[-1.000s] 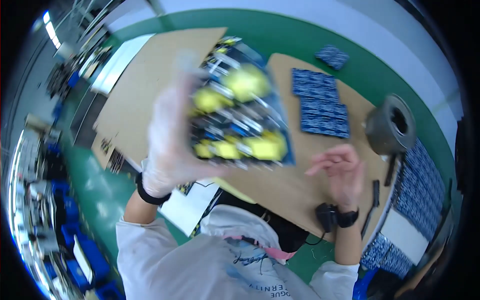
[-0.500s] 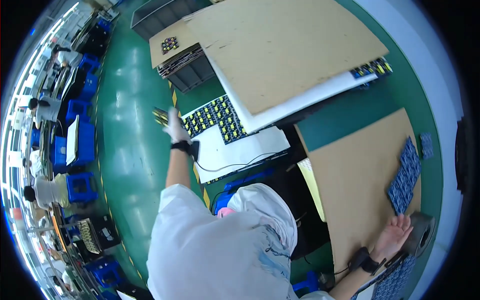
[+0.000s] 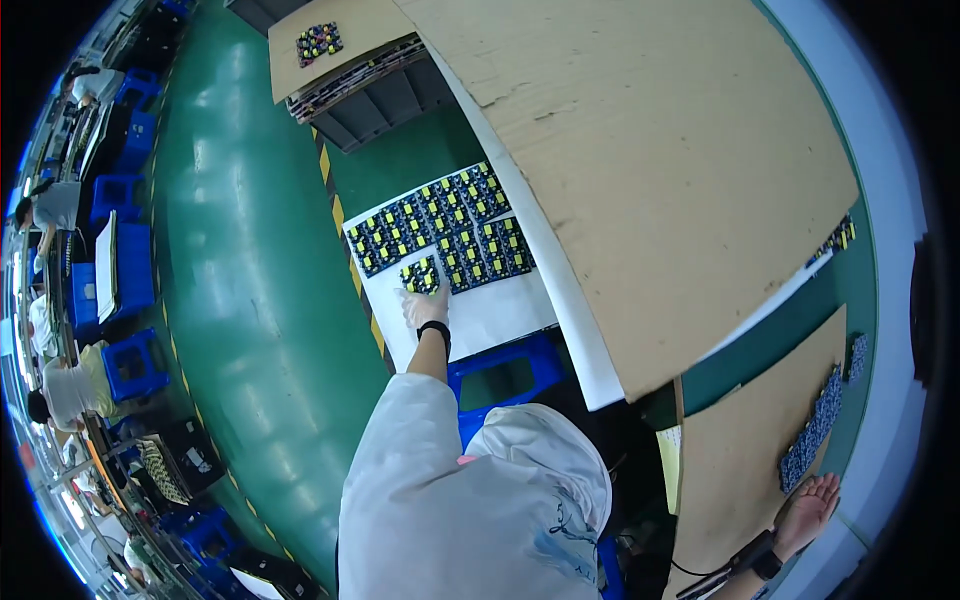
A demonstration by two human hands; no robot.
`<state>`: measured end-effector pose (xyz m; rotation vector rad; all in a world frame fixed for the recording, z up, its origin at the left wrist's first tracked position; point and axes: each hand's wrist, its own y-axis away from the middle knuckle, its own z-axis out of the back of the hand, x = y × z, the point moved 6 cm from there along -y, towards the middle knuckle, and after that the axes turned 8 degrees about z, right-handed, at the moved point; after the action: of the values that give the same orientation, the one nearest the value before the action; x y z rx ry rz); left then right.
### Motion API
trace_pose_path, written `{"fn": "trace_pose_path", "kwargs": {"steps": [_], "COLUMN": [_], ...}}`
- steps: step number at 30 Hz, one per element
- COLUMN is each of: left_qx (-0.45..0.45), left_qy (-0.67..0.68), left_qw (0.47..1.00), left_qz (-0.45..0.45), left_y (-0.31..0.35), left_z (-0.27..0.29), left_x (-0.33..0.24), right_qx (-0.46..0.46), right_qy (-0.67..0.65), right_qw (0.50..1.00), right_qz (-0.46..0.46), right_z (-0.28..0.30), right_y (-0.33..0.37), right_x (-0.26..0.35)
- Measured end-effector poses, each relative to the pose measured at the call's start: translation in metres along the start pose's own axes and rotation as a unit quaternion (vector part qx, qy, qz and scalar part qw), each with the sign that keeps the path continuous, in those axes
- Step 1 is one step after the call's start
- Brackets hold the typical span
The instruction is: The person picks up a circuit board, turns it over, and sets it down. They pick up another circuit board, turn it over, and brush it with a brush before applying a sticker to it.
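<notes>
My left hand (image 3: 428, 307), in a pale thin glove, holds a small dark circuit board panel (image 3: 421, 275) with yellow parts by its near edge. The panel is over or on a white sheet (image 3: 492, 318); whether it touches the sheet I cannot tell. Beyond it, rows of similar circuit board panels (image 3: 430, 215) lie side by side on the same sheet. My bare right hand (image 3: 808, 512) is off to the right, palm up, fingers loosely extended and nothing in it. Close to its fingertips are dark blue panels (image 3: 811, 430) at the edge of a brown board (image 3: 750, 470).
A large brown sheet (image 3: 670, 180) on white layers overhangs the work area from the far right. At the far left, a grey crate (image 3: 385, 105) carries stacked boards and a small panel (image 3: 319, 44). A blue stool (image 3: 525, 370) stands below the white sheet. People sit along benches at left.
My left hand has brought the panel from over the floor at left to the white sheet, beside the other panels. My head view has shifted. The right hand remains palm up.
</notes>
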<state>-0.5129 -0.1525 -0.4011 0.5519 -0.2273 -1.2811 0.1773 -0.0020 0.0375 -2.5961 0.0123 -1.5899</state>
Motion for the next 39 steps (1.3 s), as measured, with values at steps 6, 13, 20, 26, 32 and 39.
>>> {"fn": "trace_pose_path", "kwargs": {"steps": [6,13,20,26,32,39], "left_qx": [-0.042,0.093,0.209,0.217,0.142,0.247], "left_qy": [-0.026,-0.091,0.082,0.261,0.240,0.318], "left_qw": [0.998,0.980,0.887,0.814,0.648,0.542], "left_qz": [-0.024,-0.153,-0.403,-0.472,-0.709,-0.737], "left_y": [-0.014,0.055,0.118,0.187,0.279,0.411], "left_z": [-0.012,-0.047,0.001,0.034,0.095,0.178], "left_x": [-0.016,-0.080,-0.056,-0.039,-0.016,-0.015], "right_qx": [-0.005,-0.208,-0.167,-0.138,-0.159,-0.242], "right_qy": [0.040,0.137,0.709,0.871,0.835,0.171], "right_qw": [0.999,0.968,0.663,0.472,0.513,0.955], "right_qz": [-0.032,0.025,-0.172,0.022,-0.119,0.020], "right_z": [-0.027,-0.017,-0.031,0.017,0.051,0.016], "right_y": [-0.006,0.015,0.001,0.028,0.022,0.047], "right_x": [-0.015,0.002,-0.015,0.005,-0.009,-0.015]}}
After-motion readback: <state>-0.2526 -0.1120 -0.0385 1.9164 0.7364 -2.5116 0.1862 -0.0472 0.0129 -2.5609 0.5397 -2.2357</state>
